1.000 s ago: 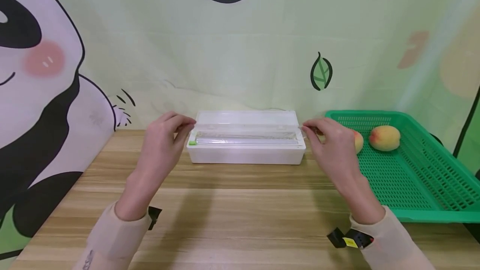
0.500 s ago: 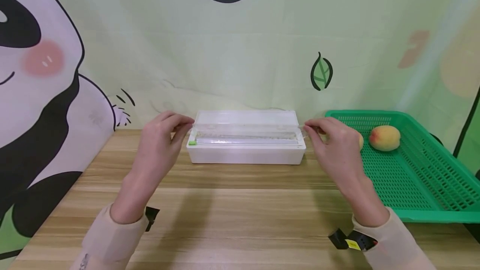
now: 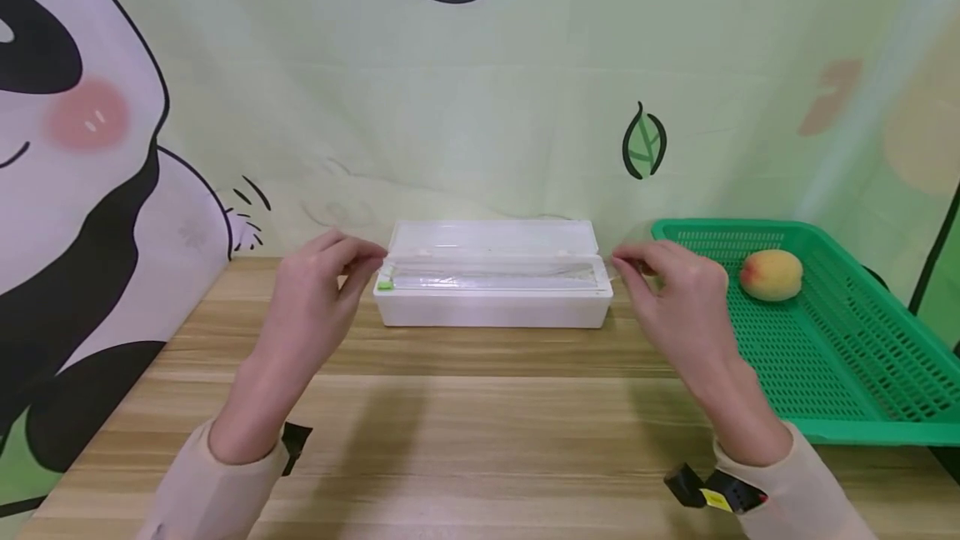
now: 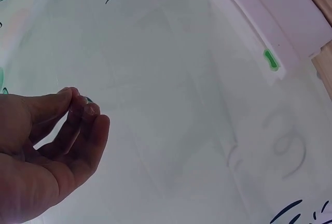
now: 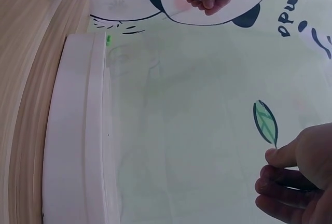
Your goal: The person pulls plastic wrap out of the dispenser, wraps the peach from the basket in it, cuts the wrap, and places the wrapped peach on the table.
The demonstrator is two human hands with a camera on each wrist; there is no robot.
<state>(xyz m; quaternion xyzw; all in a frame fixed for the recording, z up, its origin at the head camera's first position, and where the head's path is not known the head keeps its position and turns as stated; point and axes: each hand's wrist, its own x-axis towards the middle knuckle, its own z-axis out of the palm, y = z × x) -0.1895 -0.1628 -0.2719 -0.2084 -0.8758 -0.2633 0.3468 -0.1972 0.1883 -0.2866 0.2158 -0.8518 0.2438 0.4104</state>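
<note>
A white cling film dispenser box [image 3: 492, 311] sits on the table with its lid [image 3: 491, 236] tipped back and a green slider [image 3: 385, 284] at its front left corner. Clear cling film [image 3: 495, 267] stretches above the box between the two hands, faint and mostly see-through. At the left end, my left hand [image 3: 318, 282] pinches the film's edge between thumb and forefinger. Opposite it, my right hand [image 3: 675, 286] pinches the other end the same way. Both wrist views show thumb and fingertips pressed together, raised above the box.
A green plastic basket [image 3: 877, 432] stands on the right, close to the right forearm, with a peach [image 3: 771, 275] inside. Behind the box hangs a printed cloth backdrop [image 3: 495, 132] with a panda and leaves. Wood-grain tabletop [image 3: 480, 432] lies in front of the box.
Both hands have drifted slightly outward, the right one further right, keeping their pinch on the cling film. A second peach that showed beside the right hand is now hidden behind it.
</note>
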